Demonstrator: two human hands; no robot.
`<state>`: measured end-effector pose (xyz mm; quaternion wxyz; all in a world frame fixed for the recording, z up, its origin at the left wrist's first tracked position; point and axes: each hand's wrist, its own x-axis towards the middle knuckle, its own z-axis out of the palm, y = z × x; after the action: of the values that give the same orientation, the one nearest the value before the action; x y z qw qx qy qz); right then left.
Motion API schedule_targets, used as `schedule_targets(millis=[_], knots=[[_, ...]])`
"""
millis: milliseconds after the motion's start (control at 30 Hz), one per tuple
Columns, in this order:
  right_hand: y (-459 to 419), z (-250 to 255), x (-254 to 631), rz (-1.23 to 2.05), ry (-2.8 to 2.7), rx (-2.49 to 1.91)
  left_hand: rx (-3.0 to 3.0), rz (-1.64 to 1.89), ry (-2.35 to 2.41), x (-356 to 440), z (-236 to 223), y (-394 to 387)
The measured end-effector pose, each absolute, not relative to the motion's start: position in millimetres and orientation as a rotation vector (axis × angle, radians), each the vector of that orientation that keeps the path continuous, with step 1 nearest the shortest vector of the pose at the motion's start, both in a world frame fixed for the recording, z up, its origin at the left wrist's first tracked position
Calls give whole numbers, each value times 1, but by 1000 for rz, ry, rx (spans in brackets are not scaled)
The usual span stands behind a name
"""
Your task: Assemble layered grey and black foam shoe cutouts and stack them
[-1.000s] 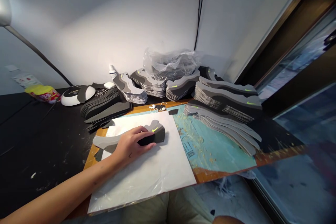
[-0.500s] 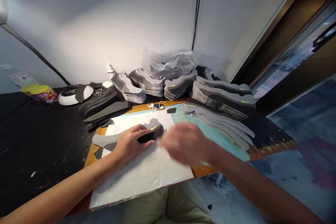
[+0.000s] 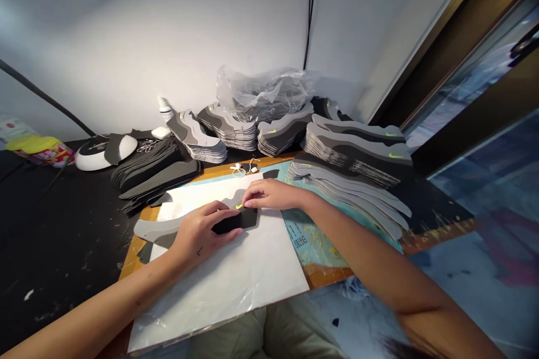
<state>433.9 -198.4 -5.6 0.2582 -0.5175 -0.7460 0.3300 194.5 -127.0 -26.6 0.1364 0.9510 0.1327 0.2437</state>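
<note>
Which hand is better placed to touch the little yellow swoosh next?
Probably the right hand: its fingertips are right beside the neon swoosh. The left hand is busy resting on the layered foam shoe cutout, keeping it on the white sheet.

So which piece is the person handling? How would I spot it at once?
A white sheet lies on a painted board at the front. On it sits a layered grey-and-black shoe-shaped cutout with a neon-yellow swoosh, under the left hand and right hand. Unlike the stacked cutouts behind, it lies alone.
</note>
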Motion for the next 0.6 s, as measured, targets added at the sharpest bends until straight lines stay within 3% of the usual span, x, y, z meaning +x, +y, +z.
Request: schedule_targets(millis=[600], knots=[[-198, -10, 432, 876, -2015, -1403, 2771, 614, 446, 196, -27, -128]])
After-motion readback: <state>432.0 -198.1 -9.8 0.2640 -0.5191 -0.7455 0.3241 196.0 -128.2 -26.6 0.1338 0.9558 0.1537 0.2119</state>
